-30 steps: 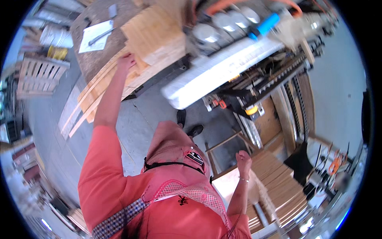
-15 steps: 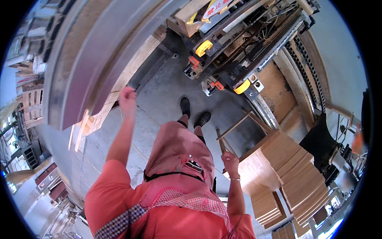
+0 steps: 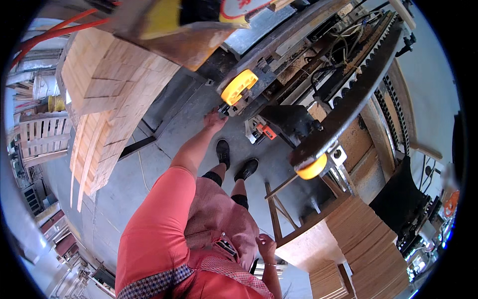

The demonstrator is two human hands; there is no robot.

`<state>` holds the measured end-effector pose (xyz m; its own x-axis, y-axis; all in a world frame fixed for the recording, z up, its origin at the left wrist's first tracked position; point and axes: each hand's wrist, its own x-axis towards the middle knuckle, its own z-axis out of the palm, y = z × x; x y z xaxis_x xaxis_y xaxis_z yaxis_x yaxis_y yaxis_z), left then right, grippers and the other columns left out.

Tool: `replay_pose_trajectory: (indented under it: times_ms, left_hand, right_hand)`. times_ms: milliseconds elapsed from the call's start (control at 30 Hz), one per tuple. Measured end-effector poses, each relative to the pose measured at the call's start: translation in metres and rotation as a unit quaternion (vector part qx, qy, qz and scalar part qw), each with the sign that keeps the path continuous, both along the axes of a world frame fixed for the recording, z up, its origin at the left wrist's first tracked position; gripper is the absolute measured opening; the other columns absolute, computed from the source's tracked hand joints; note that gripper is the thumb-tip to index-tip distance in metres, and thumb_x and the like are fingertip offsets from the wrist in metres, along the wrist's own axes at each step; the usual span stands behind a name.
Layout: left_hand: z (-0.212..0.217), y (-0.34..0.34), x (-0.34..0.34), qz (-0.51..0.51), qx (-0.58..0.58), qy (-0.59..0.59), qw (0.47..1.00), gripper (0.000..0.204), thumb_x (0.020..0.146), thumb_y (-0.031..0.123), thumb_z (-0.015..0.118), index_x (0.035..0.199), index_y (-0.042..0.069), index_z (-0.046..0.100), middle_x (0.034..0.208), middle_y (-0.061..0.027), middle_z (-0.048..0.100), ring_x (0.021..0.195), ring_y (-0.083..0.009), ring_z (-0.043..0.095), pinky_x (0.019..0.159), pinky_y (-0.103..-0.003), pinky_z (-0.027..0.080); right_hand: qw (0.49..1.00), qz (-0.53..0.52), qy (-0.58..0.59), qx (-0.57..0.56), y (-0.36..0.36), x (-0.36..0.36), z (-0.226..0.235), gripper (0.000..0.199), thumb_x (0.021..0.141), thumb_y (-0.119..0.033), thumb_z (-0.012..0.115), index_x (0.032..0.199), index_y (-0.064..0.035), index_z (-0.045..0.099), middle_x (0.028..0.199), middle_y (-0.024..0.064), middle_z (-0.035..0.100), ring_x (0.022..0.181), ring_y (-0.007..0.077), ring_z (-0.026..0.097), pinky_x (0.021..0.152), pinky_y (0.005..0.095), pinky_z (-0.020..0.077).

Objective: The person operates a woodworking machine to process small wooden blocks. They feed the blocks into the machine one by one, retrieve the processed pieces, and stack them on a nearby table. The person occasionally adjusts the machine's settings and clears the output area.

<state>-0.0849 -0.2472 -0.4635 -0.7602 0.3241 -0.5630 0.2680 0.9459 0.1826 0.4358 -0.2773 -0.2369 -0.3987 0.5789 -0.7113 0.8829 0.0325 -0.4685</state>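
My left hand (image 3: 215,119) reaches just beside the yellow knob (image 3: 239,85); grip unclear. My right hand (image 3: 266,246) hangs loosely curled, holding nothing.

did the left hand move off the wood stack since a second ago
Yes. The left hand was up on the wood stack; now it reaches out at the yellow wheel on the machine, apart from the stack.

Bright daylight, soft shadows, strong fisheye edge bending
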Motion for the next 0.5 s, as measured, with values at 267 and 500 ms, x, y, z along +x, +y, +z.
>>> replay_pose_trajectory:
  times_ms: [267, 500]
  left_hand:
    - [-0.105, -0.027, -0.02, 0.019, 0.117, 0.07, 0.99, 0.048, 0.076, 0.05, 0.054, 0.112, 0.019, 0.058, 0.118, -0.0024, 0.057, 0.107, -0.0201, 0.053, 0.094, -0.041, 0.03]
    - [-0.063, -0.003, -0.013, -0.098, 0.012, 0.146, 0.984, 0.043, 0.075, 0.047, 0.057, 0.106, 0.017, 0.059, 0.103, -0.0056, 0.062, 0.097, -0.0227, 0.057, 0.085, -0.041, 0.036]
  right_hand:
    - [0.999, -0.02, -0.004, -0.035, -0.001, 0.001, 0.0, 0.023, 0.071, -0.016, 0.073, 0.09, -0.0048, 0.066, 0.08, 0.0088, 0.068, 0.068, 0.0167, 0.066, 0.059, 0.029, 0.0512]
    - [0.999, -0.041, 0.002, -0.017, -0.006, -0.012, -0.007, 0.023, 0.071, -0.015, 0.072, 0.09, -0.0028, 0.065, 0.081, 0.0101, 0.068, 0.071, 0.018, 0.067, 0.059, 0.0284, 0.0517]
